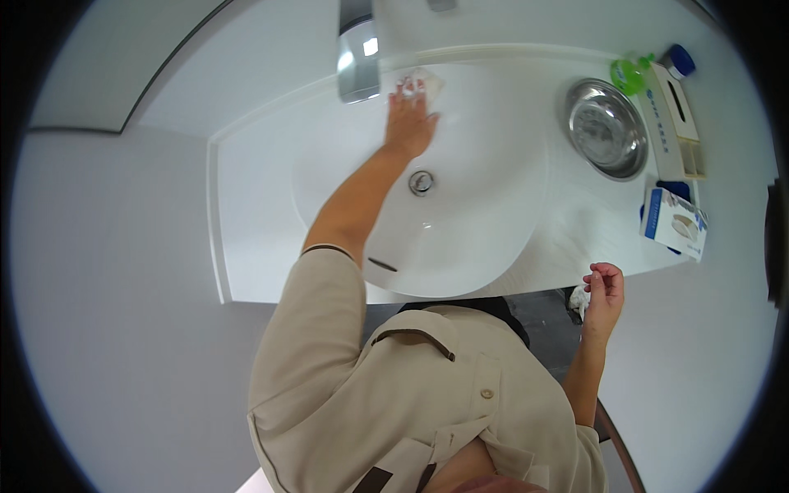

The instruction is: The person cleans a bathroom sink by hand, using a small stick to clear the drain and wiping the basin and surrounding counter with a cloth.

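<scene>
My left hand [409, 123] reaches across the white washbasin [487, 185] to its back rim, just right of the chrome faucet [359, 68]. Its fingers press a pale, wet-looking cloth or wipe [434, 85] flat against the basin, with whitish foam or cloth about the fingertips. Below the wrist sits the round metal drain [421, 183]. The slot-shaped overflow opening [382, 264] is in the near basin wall. My right hand [604, 299] hangs at the counter's front edge, fingers loosely curled, with nothing visible in it.
On the right of the counter [573, 228] stand a stainless steel bowl [607, 129], a green bottle [627, 76], a blue-capped container [680, 61], a tissue box [669, 117] and a printed carton [675, 223]. Crumpled white paper [579, 300] shows in a dark bin below. A mirror edge [179, 65] is upper left.
</scene>
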A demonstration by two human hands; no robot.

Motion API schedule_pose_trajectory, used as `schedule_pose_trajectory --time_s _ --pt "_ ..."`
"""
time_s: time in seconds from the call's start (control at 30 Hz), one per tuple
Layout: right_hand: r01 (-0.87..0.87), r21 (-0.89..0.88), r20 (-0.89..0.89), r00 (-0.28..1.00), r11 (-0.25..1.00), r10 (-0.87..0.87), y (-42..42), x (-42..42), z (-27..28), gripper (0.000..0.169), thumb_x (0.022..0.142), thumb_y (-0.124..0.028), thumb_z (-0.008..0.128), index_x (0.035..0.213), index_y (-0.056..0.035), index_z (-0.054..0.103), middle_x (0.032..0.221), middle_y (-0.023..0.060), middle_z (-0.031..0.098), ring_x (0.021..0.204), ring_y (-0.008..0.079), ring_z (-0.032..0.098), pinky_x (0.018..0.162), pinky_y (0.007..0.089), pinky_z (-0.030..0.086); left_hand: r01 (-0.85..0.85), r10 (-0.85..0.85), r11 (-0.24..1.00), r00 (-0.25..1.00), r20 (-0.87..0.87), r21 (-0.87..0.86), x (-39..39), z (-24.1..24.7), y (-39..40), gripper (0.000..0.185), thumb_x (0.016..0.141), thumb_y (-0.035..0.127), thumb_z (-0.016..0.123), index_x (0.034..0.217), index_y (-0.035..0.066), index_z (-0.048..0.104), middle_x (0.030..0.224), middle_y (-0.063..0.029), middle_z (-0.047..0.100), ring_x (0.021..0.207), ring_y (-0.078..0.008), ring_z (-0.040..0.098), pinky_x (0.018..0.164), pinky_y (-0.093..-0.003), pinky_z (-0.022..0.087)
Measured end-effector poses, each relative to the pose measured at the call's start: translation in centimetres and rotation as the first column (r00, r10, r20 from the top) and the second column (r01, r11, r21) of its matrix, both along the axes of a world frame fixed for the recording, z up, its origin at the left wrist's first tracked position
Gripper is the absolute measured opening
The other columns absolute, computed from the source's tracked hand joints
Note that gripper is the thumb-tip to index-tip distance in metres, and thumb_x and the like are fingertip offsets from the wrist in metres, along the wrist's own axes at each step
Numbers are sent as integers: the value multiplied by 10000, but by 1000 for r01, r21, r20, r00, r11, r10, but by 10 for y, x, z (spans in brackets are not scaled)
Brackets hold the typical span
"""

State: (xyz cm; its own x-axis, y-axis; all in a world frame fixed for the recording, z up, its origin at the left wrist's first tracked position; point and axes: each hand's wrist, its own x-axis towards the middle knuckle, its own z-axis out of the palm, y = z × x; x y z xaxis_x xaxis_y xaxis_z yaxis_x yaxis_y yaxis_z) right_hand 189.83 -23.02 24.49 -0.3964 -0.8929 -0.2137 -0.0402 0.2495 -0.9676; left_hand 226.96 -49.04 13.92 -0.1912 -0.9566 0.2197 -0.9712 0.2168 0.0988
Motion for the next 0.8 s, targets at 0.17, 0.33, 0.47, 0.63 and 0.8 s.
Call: schedule_pose_trajectory --time_s 0.17,0.33,0.47,0.63,0.8 --pt "72 -11 -8 997 997 -72 25 -20 -5 82 901 -52 523 976 -34 548 935 28 574 746 62 521 636 181 410 165 -149 986 881 -449 -3 -144 13 8 735 891 315 472 1405 -67 112 1416 -324 202 1330 -465 155 1088 -528 133" --pt "94 26 10 995 995 -94 37 -27 -19 80 889 -66 543 967 -54 557 900 1 576 733 70 532 640 195 416 625 -432 731 735 -523 274 -137 41 125 757 888 319 440 1414 -63 52 1443 -332 105 1335 -486 117 1107 -501 105" --pt "45 25 27 999 999 -45 15 -7 -8 73 887 -69 533 953 -55 561 867 -5 573 731 72 530 637 201 408 671 -415 386 739 -530 633 -64 87 217 720 886 302 437 1414 -54 102 1438 -324 151 1357 -441 133 1118 -481 99" --pt "-82 -28 4 997 996 82 -22 16 4 82 884 -68 529 957 -47 560 870 4 577 745 84 540 650 207 412 305 -559 644 814 159 702 74 73 208 659 888 411 463 1381 15 276 1400 -217 322 1287 -352 316 1062 -506 215" --pt "-297 -218 -42 955 930 295 -131 56 26 171 883 -133 565 1016 -26 565 862 22 583 745 95 552 635 223 436 64 -109 980 964 242 186 88 23 120 733 881 428 497 1418 17 213 1441 -200 278 1334 -342 257 1115 -442 139"
